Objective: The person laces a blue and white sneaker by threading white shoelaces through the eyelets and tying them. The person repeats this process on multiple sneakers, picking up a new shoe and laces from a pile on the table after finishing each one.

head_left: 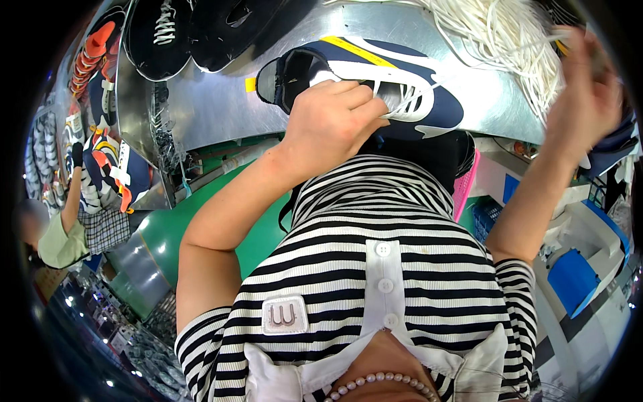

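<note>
The grip of your left hand (337,115) is narrow, its fingers curled over the navy-and-white shoe (447,106) beside the eyelets; the fingers hide their own contact, so you cannot tell from here what they pinch. The grip of your right hand (591,97), raised well off to the right and blurred, looks closed on a white lace (434,88) that stretches up to it from the eyelets.

Going left to right, at your far left you have a co-worker (63,242) in a pale green top, and near that person some shoes in navy, orange and white (138,178). Next comes your metal tabletop (204,112), with a black shoe with white laces (143,45) along its far edge and a second black shoe (216,41) right beside it. The navy-and-white shoe lies in front of you on the tabletop, heel left and toe right, with a yellow strip (358,52) along its far side. Beyond the toe you have a heap of white laces (499,40). Below, a pink edge (467,184) shows beside your striped shirt (388,214), and farther right a blue bin (574,281).
</note>
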Available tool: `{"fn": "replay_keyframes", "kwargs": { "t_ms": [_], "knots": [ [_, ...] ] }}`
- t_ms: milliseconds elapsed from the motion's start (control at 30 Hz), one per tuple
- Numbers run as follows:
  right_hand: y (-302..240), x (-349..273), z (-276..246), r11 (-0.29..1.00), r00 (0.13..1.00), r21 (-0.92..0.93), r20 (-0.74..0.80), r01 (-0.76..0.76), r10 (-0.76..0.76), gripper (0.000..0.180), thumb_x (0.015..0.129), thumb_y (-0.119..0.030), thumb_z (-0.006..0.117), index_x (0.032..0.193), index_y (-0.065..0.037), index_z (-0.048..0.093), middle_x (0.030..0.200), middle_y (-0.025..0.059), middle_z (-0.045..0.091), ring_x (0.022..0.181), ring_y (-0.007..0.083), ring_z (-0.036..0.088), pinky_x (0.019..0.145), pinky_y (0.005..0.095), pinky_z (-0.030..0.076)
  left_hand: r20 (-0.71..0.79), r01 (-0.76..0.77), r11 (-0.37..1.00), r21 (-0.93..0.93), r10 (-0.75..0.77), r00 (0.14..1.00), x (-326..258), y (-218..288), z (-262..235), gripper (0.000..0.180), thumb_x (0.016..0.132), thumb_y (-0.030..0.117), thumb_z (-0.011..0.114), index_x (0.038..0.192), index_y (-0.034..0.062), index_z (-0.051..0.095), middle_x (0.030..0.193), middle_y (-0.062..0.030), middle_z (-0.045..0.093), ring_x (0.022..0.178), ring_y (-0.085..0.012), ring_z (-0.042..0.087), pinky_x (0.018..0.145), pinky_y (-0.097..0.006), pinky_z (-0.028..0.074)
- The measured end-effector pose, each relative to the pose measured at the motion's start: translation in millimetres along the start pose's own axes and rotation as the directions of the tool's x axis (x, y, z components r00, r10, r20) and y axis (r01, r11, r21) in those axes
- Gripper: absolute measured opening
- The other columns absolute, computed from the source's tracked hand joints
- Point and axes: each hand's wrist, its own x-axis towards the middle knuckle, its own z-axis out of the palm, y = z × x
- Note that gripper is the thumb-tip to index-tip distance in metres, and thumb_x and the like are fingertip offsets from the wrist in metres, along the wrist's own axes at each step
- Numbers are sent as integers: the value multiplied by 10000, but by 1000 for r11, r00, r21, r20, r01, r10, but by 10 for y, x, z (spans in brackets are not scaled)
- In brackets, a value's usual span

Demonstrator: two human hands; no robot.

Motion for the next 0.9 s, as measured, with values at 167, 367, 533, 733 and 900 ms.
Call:
{"fn": "replay_keyframes", "kwargs": {
  "t_ms": [167,367,533,733,900],
  "knots": [
    [-104,-874,475,890,804,-44,411,-454,430,201,903,-53,685,1099,-19,657,961,14,684,838,63,609,734,207,489,23,88,992,-92,-87,996,-27,-13,-55,335,731,148,801,1006,65,630,756,-66,617,700,-243,622,603,-345,482],
    [-138,-875,515,903,802,-72,433,-423,411,186,871,-34,699,1053,-27,661,811,53,678,734,68,631,683,209,512,285,463,788,-406,-372,883,70,-12,-244,692,895,204,678,1420,2,273,990,-248,676,907,-373,665,849,-410,510],
    [-28,-1093,672,954,848,-299,508,10,150,266,765,5,703,1014,-88,688,864,81,710,691,227,681,589,301,519,315,592,572,-567,-513,798,54,-88,-210,632,936,256,641,1408,-28,333,954,-229,656,899,-272,646,830,-358,495],
    [-110,-1222,600,945,774,-319,581,-66,250,359,750,29,686,1083,-100,654,873,76,713,698,228,686,598,306,521,67,596,796,-104,-592,803,101,-11,-74,510,875,288,731,1250,2,536,1033,-146,686,915,-193,666,813,-312,505],
    [-130,-1195,494,941,689,-294,647,-169,326,435,789,2,686,1199,-106,588,988,64,716,639,202,658,562,304,501,-16,600,772,-210,-616,787,104,-17,43,456,820,236,776,1164,-3,595,1061,-142,690,940,-212,683,830,-313,518]
  ]
}}
